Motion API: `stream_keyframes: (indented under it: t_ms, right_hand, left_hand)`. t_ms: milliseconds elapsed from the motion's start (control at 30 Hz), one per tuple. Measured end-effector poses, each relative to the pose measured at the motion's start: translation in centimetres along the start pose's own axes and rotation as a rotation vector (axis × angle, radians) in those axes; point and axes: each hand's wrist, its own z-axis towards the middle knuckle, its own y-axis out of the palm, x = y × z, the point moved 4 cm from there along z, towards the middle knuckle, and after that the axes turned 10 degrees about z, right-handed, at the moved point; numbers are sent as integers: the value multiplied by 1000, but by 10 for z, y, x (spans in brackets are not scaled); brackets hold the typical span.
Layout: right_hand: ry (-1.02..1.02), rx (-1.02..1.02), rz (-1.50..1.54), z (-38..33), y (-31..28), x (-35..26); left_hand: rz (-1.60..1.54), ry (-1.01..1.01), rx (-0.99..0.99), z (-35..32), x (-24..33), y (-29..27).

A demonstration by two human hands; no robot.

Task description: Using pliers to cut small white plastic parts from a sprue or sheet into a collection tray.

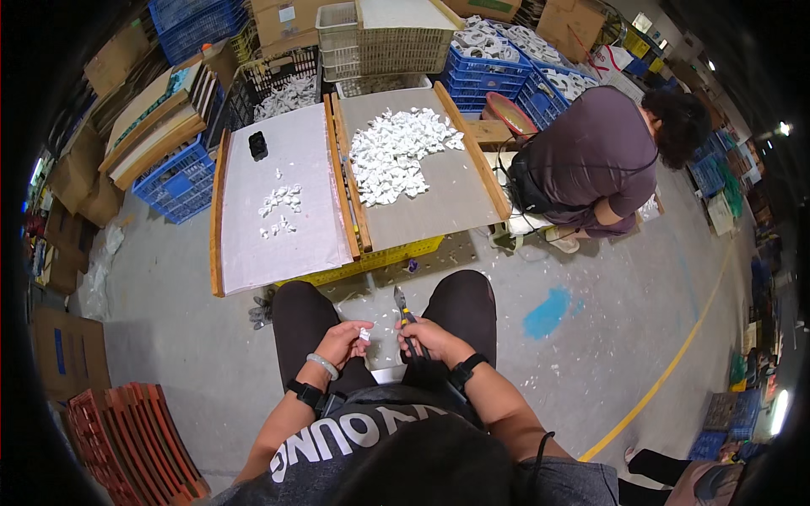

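My left hand (342, 341) pinches a small white plastic piece (364, 335) between its fingertips, above my lap. My right hand (428, 339) grips a pair of cutters (403, 308) with yellow-and-black handles, its jaws pointing up and away from me. The two hands are a short gap apart between my knees. In front of me stand two flat wooden-edged trays: the left tray (287, 228) holds a few small white pieces (281, 209), and the right tray (439, 202) carries a large heap of white pieces (396, 156).
Another person (595, 160) crouches to the right of the trays. Blue crates (485, 72) of white parts, baskets and cardboard boxes stand behind. A black object (258, 145) lies on the left tray. Red stacked trays (135, 438) sit at lower left. White scraps litter the floor.
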Motion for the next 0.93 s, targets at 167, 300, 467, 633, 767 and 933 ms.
stream_keyframes:
  t_ms: [167, 300, 467, 633, 767, 933]
  right_hand:
    - [-3, 9, 0, -1, 4, -3]
    - [-33, -3, -7, -2, 1, -2]
    - [-125, -7, -70, 3, -21, 5]
    - [-112, -14, -141, 4, 11, 0]
    - [-127, 49, -113, -10, 6, -3]
    - [-117, 45, -58, -9, 15, -2]
  left_hand:
    - [-13, -9, 3, -2, 6, 3]
    - [-4, -9, -32, 4, 2, 4]
    - [53, 22, -16, 11, -1, 12]
    - [51, 64, 0, 3, -2, -8]
    - [69, 46, -25, 12, -1, 3]
    - [76, 29, -27, 16, -6, -5]
